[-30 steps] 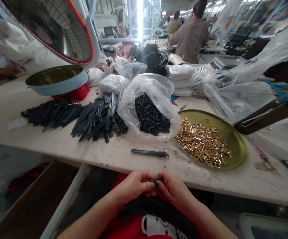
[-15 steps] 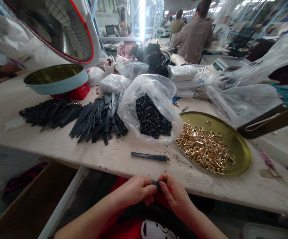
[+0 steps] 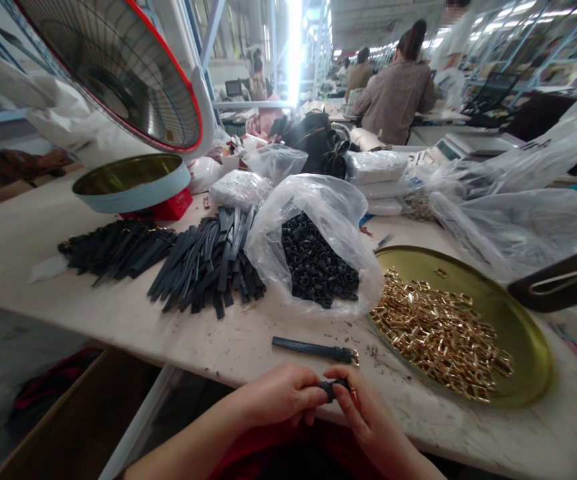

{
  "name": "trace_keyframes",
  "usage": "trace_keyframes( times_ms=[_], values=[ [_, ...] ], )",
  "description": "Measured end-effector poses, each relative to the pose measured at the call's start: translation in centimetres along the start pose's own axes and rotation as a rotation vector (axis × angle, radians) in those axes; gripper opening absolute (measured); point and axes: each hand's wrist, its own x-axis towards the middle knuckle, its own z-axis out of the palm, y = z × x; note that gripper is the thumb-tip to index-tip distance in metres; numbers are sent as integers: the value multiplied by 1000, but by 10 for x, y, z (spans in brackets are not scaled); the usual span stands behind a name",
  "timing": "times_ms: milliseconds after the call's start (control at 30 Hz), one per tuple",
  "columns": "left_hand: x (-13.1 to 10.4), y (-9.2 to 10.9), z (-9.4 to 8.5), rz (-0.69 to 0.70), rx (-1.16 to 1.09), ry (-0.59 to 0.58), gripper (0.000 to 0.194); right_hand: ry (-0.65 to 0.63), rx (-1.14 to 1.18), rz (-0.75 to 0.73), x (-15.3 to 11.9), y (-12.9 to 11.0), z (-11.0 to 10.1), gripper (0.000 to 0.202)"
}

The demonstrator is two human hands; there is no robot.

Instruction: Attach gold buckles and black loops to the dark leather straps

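Between my two hands is a dark leather strap (image 3: 329, 389), held at the table's front edge and mostly covered by fingers. My left hand (image 3: 288, 393) pinches its left part; my right hand (image 3: 361, 400) has thumb and fingers closed on its right end. A small red and gold bit shows by the right fingers, too covered to name. Just beyond my hands lies a finished-looking strap (image 3: 308, 349) with a gold buckle (image 3: 354, 357) at its right end. Farther on, a clear plastic bag (image 3: 263, 247) holds many small black loops (image 3: 318, 260).
Piles of dark straps (image 3: 208, 260) lie left of the bag. A round gold tray (image 3: 528, 373) of gold buckles (image 3: 438, 333) sits at right. A weighing scale pan (image 3: 133, 193) and a red-rimmed fan (image 3: 133, 73) stand at left. Co-workers sit in the background.
My view has tilted up and shifted a little left, so the table items appear lower and farther right. Both hands stay closed on the strap. A standing person now shows at upper right.
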Motion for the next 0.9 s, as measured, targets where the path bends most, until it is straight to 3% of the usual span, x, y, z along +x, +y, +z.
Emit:
trace_keyframes(
  times_ms=[133, 300, 433, 567, 667, 800, 900],
  values=[
    [8, 2, 2, 50, 23, 52, 30, 12, 76, 25, 5, 1, 3, 27],
    [16, 9, -9, 158, 415, 240, 31, 245, 116, 76, 22, -3, 8, 32],
    [29, 4, -16, 182, 712, 464, 29, 253, -63, 60, 45, -5, 4, 32],
    [42, -2, -22, 200, 820, 610, 24, 267, -421, -32, 66, 6, -5, 29],
    [37, 1, -53, 154, 856, 779, 27, 257, -524, -82, 69, 21, -5, 25],
    [18, 5, -129, -52, 851, 1164, 28, 271, -532, -114, 63, 32, 0, 28],
    [9, 0, -171, -212, 813, 1315, 24, 300, -557, -94, 58, 31, 3, 30]
  ],
)
